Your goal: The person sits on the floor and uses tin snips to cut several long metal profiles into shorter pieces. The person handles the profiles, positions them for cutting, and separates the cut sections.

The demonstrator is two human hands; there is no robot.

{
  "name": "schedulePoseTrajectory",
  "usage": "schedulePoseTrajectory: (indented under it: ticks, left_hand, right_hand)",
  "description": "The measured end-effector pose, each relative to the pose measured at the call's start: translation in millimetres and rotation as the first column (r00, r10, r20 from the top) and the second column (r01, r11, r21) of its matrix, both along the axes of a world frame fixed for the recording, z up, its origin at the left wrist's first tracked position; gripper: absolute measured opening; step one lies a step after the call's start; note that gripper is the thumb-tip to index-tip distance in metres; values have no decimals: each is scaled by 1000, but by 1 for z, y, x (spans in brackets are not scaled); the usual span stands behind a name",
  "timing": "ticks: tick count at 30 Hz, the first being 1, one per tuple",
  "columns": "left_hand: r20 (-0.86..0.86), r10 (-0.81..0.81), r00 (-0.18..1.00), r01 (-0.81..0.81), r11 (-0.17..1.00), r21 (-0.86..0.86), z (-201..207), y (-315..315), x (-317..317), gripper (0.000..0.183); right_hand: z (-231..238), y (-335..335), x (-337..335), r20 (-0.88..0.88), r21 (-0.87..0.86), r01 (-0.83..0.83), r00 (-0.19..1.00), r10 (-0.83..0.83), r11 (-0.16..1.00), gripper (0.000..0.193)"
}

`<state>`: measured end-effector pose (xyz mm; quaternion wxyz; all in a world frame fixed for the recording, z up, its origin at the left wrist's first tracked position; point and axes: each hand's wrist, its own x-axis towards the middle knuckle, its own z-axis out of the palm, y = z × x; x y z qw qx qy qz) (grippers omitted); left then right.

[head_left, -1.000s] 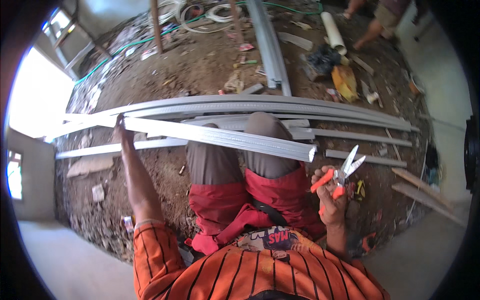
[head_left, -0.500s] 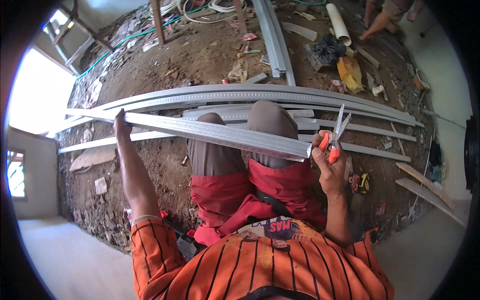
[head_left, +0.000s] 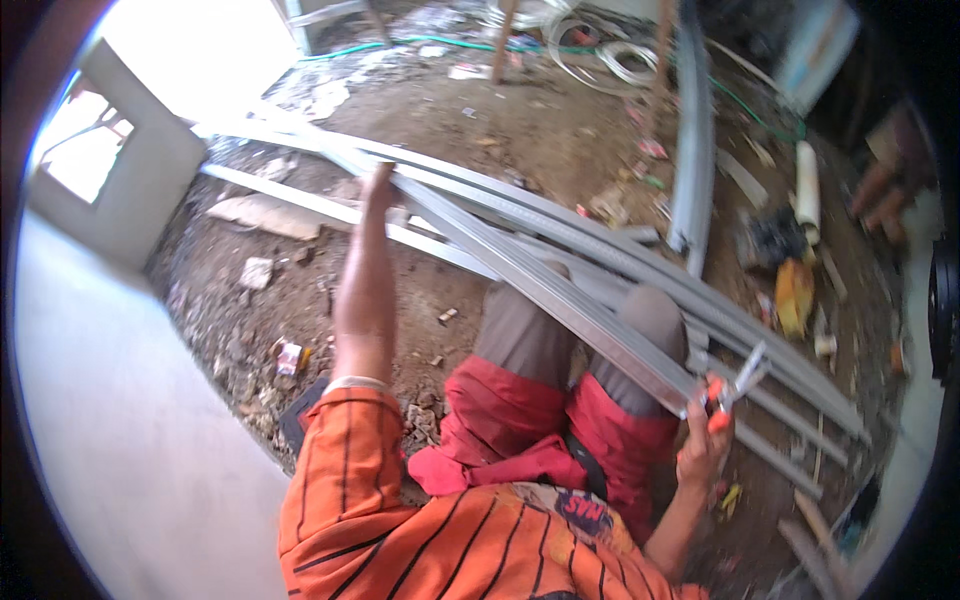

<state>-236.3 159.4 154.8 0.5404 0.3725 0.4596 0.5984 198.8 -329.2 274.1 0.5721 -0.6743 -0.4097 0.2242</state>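
A long silver metal channel (head_left: 520, 268) slants across my knees, its far end running toward the bright opening at upper left. My left hand (head_left: 380, 186), arm stretched out, is closed around the channel well along its length. Close to the channel's near end, my right hand (head_left: 697, 450) holds tin snips (head_left: 745, 376) with orange handles. The snips' blades point up and away from the channel; motion blur softens them. Whether the right fingers also touch the channel end, I cannot tell.
More metal channels (head_left: 780, 372) lie on the dirt floor beyond my knees, with another bundle (head_left: 692, 150) reaching away. A white pipe (head_left: 808, 195), a yellow bag (head_left: 795, 300), coiled cable (head_left: 630, 65) and wooden posts stand or lie farther off. Another person's hand (head_left: 880, 200) shows at far right.
My view has swung to the left, so the channel now slants more steeply and everything sits farther right. Both hands keep their holds on the channel and the snips.
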Motion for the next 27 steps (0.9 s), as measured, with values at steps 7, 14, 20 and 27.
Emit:
schedulePoseTrajectory:
  ticks: [7, 14, 20, 27]
  left_hand:
    - [110, 513, 851, -502, 857, -117, 30, -29, 54, 30]
    - [384, 266, 884, -284, 959, -10, 65, -56, 110, 36]
    - [678, -50, 734, 62, 998, 7, 126, -77, 140, 41]
    - [279, 439, 854, -397, 896, -197, 113, -74, 183, 17]
  right_hand:
    - [-3, -8, 0, -2, -12, 24, 1000, -24, 1000, 49]
    - [4, -21, 105, 55, 234, 162, 982, -179, 959, 58]
    - [-3, -39, 210, -86, 424, 279, 960, -268, 862, 51]
    - [-41, -38, 240, 32, 130, 477, 874, -484, 869, 15]
